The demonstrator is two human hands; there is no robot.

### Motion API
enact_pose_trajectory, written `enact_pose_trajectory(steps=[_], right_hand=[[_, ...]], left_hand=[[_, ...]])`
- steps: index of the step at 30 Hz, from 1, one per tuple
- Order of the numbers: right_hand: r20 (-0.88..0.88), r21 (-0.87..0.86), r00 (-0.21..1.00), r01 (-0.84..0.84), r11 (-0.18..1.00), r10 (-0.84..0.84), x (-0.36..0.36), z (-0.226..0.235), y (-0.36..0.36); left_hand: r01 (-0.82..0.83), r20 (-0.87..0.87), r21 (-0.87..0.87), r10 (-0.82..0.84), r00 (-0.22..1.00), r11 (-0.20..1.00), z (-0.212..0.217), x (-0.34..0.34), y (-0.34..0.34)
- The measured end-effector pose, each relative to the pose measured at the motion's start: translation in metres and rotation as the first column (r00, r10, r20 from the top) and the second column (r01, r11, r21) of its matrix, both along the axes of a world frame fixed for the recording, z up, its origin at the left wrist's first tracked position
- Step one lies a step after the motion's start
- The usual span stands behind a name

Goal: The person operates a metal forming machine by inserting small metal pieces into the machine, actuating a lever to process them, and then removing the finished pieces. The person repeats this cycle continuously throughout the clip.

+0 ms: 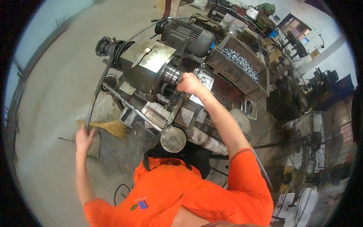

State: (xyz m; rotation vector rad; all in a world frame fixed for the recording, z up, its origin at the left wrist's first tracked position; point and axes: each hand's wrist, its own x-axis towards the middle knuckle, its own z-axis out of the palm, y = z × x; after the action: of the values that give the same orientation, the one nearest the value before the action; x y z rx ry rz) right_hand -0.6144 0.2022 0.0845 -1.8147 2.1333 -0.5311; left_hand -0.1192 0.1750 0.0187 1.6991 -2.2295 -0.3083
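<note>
My left hand (84, 139) is wrapped round the lower end of a long metal lever (97, 90), which slants up to the left end of a small lathe (141, 73). At the lathe's shiny round spindle nose (171, 74), the fingers of my right hand (188, 83) are closed. Whatever they hold is hidden by the hand. Below that hand, a metal plate (194, 99) with small pieces on it shows in part. A spanner-like tool (140, 57) lies on the flat cover of the headstock.
Behind the lathe sits a dark ribbed motor (191, 36). A trough (223, 65) full of small metal parts is at its right. Near me are a round metal disc (173, 139) and a horizontal bar (136, 109). A straw broom (113, 127) lies on the floor; a fan (314, 142) stands far right.
</note>
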Motion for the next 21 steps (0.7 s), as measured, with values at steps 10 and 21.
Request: enact_pose_trajectory(steps=[10, 21], right_hand=[[-0.054, -0.249, 0.995, -0.094, 0.964, 0.083, -0.006, -0.017, -0.024], [0.087, -0.269, 0.993, 0.104, 0.957, -0.084, 0.003, -0.011, -0.017]], left_hand=[[-0.032, 0.065, 0.021, 0.031, 0.997, 0.999, -0.008, -0.003, -0.024], [0.106, 0.528, -0.373, 0.117, 0.841, 0.922, -0.025, 0.127, -0.196]])
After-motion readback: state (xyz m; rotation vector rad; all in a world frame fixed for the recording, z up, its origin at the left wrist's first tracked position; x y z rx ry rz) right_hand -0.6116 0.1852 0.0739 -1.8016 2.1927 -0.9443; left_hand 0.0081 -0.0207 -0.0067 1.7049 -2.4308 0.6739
